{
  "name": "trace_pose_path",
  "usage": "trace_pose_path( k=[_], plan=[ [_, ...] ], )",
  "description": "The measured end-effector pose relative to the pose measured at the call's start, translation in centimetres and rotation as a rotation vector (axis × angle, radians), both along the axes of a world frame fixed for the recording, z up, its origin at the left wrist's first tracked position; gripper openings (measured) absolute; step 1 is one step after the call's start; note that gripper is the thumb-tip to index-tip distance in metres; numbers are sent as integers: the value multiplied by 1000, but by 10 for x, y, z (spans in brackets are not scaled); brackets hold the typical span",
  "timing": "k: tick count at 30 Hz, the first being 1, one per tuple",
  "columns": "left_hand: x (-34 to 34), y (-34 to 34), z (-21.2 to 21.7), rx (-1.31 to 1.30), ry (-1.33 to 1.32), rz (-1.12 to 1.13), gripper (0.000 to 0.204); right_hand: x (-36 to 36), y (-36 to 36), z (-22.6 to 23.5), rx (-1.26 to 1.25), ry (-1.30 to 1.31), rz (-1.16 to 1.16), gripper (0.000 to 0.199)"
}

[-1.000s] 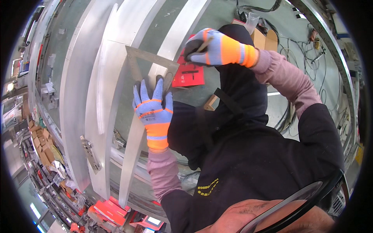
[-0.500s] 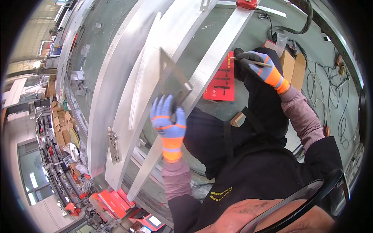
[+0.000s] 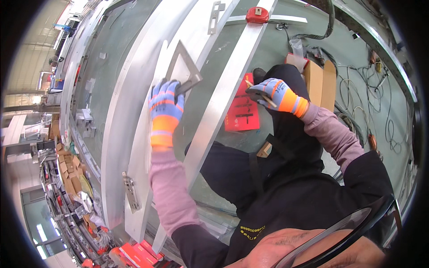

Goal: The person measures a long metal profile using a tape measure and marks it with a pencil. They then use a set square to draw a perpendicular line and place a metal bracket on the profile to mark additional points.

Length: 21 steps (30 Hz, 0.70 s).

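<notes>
My left hand, in a blue and orange glove, grips the lower edge of a metal triangular square lying on a long aluminium profile. My right hand, gloved the same way, holds a pencil just right of a narrower aluminium bar and above a red sheet on the green floor. Both sleeves are pink under a black top.
A red tape measure rests on the far end of the bar. Cardboard boxes and tangled cables lie at the right. A metal hinge plate sits on the near profile. Shelves with boxes run along the left.
My left hand has slid with the square further along the profile. My right hand with the pencil has come down beside the bar.
</notes>
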State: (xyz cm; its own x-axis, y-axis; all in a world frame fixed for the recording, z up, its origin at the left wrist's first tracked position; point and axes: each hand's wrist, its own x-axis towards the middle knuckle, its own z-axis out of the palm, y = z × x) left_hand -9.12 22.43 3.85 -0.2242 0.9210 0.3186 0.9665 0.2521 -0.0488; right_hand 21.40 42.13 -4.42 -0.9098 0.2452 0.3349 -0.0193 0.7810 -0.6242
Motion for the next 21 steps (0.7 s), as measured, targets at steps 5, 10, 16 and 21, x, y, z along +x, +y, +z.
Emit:
trace_pose_path(
  k=[5, 10, 16, 21],
  plan=[
    [-22, 47, -9, -86, 151, 135, 35, 0, -2, 0, 111, -65, -37, 36],
    [-24, 42, -21, 36, 188, 221, 34, 0, 1, -10, 91, -40, -46, 36],
    [8, -18, -2, 286, -22, 126, 28, -11, -8, -3, 9, -48, -39, 28],
    [136, -60, 101, 234, -193, -212, 32, -8, -6, -7, 93, -77, -55, 34]
  ],
)
